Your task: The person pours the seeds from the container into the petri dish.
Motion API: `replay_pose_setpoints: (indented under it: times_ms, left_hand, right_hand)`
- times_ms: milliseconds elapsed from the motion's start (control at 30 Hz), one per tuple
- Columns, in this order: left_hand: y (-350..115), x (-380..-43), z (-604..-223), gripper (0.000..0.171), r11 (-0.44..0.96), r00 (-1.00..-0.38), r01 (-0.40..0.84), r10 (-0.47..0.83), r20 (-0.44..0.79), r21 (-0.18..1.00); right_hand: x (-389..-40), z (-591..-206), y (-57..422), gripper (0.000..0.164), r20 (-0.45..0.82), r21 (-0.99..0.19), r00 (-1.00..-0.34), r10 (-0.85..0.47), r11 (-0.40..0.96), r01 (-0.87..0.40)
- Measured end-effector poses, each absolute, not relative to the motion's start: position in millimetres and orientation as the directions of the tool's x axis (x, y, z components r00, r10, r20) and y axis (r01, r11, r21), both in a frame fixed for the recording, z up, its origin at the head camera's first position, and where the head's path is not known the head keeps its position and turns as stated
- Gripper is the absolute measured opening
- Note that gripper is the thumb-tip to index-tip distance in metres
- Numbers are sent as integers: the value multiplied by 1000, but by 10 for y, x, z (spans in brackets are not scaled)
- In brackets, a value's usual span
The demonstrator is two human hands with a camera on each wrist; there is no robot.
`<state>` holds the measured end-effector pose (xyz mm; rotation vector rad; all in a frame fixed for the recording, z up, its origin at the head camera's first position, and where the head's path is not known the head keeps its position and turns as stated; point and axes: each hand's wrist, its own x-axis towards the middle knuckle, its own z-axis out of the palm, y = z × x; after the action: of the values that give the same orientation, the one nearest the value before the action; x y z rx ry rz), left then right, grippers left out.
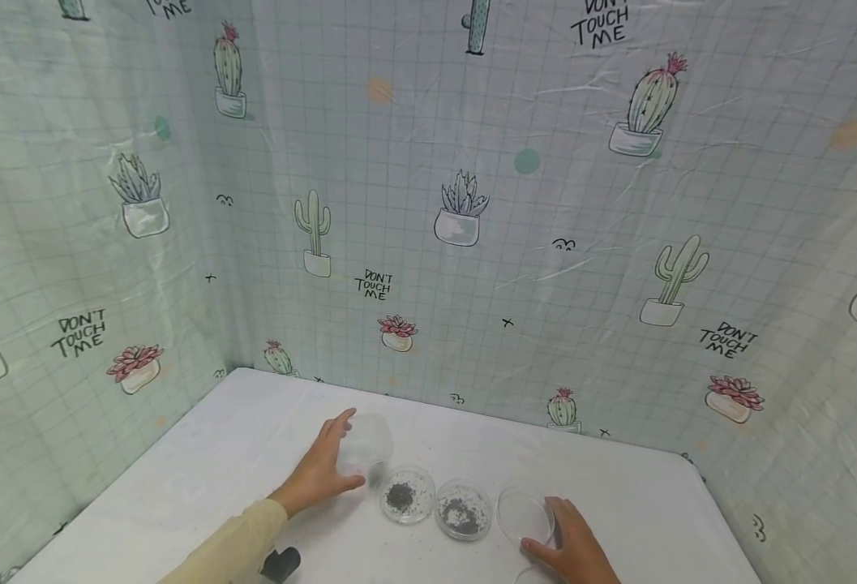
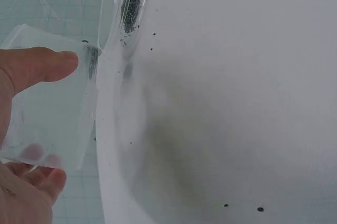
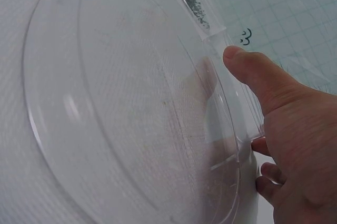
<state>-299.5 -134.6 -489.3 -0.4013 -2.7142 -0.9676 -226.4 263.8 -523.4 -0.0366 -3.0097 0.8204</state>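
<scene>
My left hand (image 1: 320, 470) grips a clear plastic cup (image 1: 370, 442) between thumb and fingers. In the left wrist view a few dark grains show inside that cup (image 2: 52, 111), at its lower end. Just right of it sits a petri dish (image 1: 417, 507) with a mound of dark grains and scattered white bits. Beside that stands a second dish (image 1: 463, 519) holding a mix of dark and white grains. My right hand (image 1: 577, 547) holds a clear petri dish (image 1: 523, 515) by its sides, thumb nearer and fingers beyond; no grains show in it.
Another clear round dish (image 3: 131, 92) lies close to the right wrist, cut off at the head view's bottom edge. Stray dark grains dot the white table (image 1: 209, 454). A black object (image 1: 280, 565) shows by the left sleeve. Cactus-print sheets (image 1: 457, 324) wall in the table.
</scene>
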Motion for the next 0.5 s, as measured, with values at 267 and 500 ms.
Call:
replay_pose_setpoints:
  times_ms: [267,500]
  left_hand:
    - [-1255,-2975,-4800,109,734,-926,357,198,320,578]
    - [-1194,-2977,-4755,110,726,-906,404,233,354,557]
  right_hand:
    - [-2272,-5236,2634,96,6,-505,-999,36,863,28]
    - [-2265,-5236,2631,93,22,-518,-999,34,855,18]
